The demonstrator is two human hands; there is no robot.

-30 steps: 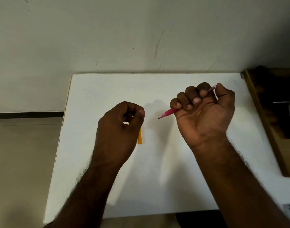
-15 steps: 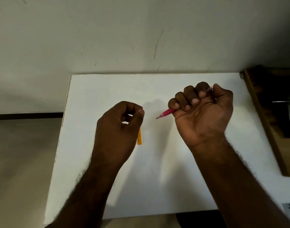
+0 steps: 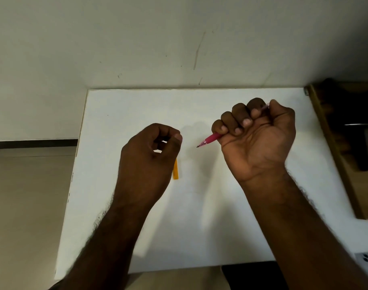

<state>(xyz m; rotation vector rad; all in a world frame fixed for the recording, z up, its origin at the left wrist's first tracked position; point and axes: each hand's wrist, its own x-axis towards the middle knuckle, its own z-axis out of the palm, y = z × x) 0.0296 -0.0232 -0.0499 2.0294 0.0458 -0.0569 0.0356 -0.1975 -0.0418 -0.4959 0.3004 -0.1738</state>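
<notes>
My right hand (image 3: 256, 143) is raised over the white table (image 3: 199, 216), palm towards me, and grips a pink pen (image 3: 210, 140) in a fist. The pen's dark tip points left and down, and its other end shows past the thumb. My left hand (image 3: 147, 160) hovers to the left with fingers and thumb curled into a loose ring; white table shows through the gap. A short yellow stick (image 3: 175, 170) lies just below that thumb, its upper end hidden by the hand. I cannot tell whether the hand touches it.
The table stands against a pale wall (image 3: 178, 38). A brown wooden piece of furniture (image 3: 346, 143) adjoins its right edge. A small white object with dark holes (image 3: 367, 266) sits at the near right corner. Beige floor (image 3: 28, 206) lies to the left.
Both hands have drifted very slightly left; the grip on the pink pen and the curl of the left hand are the same.
</notes>
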